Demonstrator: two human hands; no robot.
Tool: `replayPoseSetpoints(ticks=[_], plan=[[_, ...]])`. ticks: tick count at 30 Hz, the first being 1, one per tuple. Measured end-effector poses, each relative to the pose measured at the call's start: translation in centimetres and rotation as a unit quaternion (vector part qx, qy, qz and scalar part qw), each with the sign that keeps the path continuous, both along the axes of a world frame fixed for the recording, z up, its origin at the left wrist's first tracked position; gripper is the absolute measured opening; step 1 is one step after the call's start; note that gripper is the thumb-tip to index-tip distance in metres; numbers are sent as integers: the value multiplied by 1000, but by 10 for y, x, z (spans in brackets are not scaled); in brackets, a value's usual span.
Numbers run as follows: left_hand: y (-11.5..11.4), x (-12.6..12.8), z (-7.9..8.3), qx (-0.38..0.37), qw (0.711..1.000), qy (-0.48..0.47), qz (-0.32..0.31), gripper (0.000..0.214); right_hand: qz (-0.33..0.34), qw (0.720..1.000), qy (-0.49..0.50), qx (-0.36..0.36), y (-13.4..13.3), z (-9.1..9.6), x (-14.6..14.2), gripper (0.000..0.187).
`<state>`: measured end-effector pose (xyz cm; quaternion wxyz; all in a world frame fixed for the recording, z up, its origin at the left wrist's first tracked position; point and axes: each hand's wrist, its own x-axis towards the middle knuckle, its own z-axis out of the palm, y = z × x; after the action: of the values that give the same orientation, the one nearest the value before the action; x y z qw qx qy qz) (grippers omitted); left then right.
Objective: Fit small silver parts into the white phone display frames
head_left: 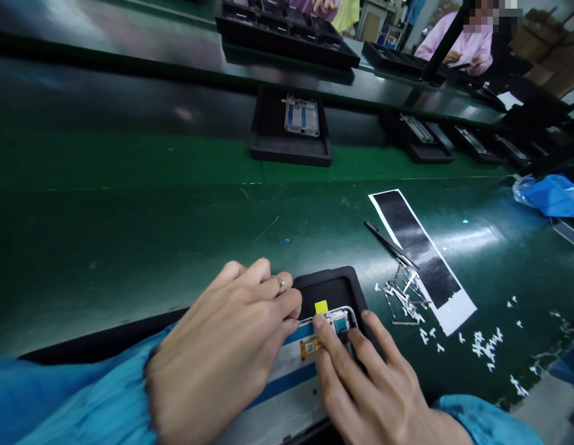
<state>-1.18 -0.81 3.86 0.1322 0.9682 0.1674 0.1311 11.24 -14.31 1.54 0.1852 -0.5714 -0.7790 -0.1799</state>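
Note:
A phone frame with a white and blue film lies in a black foam tray at the near edge of the green belt. My left hand, a ring on one finger, rests on the frame's left part with fingers curled and pressed together at its upper end. My right hand lies on the frame's right side, fingers stretched, the index fingertip pressing beside a small yellow tab and the camera module. An orange flex shows between the two hands.
Black tweezers and a black adhesive strip on white backing lie to the right, with metal clips and white scraps. Another tray with a phone frame sits farther up the belt. A person in pink works beyond.

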Motion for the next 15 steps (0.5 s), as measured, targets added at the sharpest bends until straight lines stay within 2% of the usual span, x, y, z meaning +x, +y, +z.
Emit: replayPoseSetpoints(ticks=[4, 9, 12, 15], plan=[[-4, -3, -10, 9, 999, -25, 23, 34, 12, 999, -27, -30, -3, 2, 0, 25], [-1, -11, -20, 41, 999, -31, 12, 29, 20, 997, -62, -42, -3, 6, -2, 27], [1, -12, -19, 61, 997, -32, 37, 28, 37, 995, -82, -33, -1, 8, -3, 25], [3, -20, -13, 50, 996, -34, 65, 26, 47, 995, -85, -39, 2, 10, -3, 27]])
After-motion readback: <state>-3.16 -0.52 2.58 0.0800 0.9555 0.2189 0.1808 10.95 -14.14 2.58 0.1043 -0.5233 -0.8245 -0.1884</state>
